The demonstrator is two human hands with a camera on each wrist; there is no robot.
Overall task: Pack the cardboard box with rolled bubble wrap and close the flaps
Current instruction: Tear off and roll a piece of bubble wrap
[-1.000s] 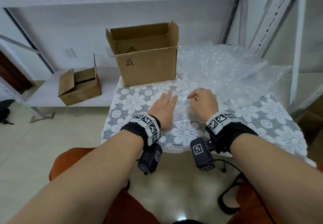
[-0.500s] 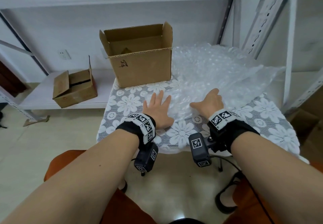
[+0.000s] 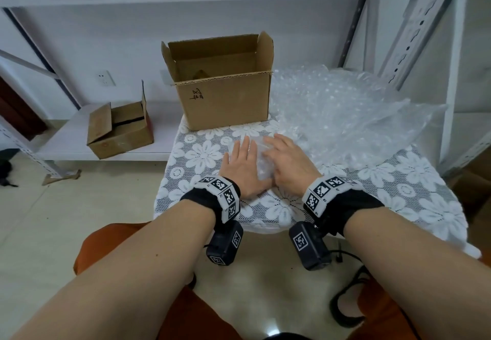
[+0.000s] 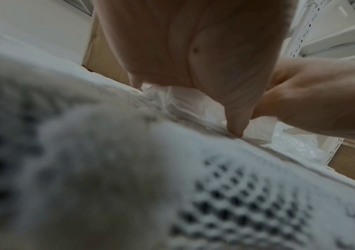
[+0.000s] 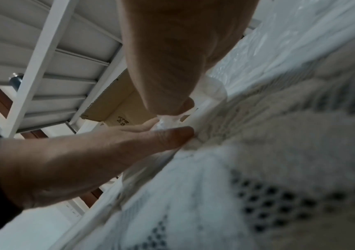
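Observation:
An open brown cardboard box [image 3: 220,100] stands upright at the back of the lace-covered table [image 3: 398,196], its flaps up. A large clear bubble wrap sheet [image 3: 340,116] spreads from the box's right side toward me. Its near end is bunched under both hands. My left hand [image 3: 241,164] lies flat on it with straight fingers. My right hand [image 3: 287,161] presses beside it, fingers angled left. From the left wrist camera, the left hand [image 4: 193,50] has its thumb down at the bubble wrap's [image 4: 193,101] edge. From the right wrist camera, the right hand [image 5: 172,59] covers bunched bubble wrap [image 5: 168,121].
A smaller cardboard box [image 3: 119,129] sits on a low white shelf to the left. White metal shelf uprights [image 3: 454,74] rise at the right, and a shelf board spans overhead. An orange seat [image 3: 106,246] is below my left arm. The table's front edge is just behind my wrists.
My right hand has slid left until it lies beside the left hand. Both hands now press the bunched near end of the bubble wrap, a little farther from the table's front edge.

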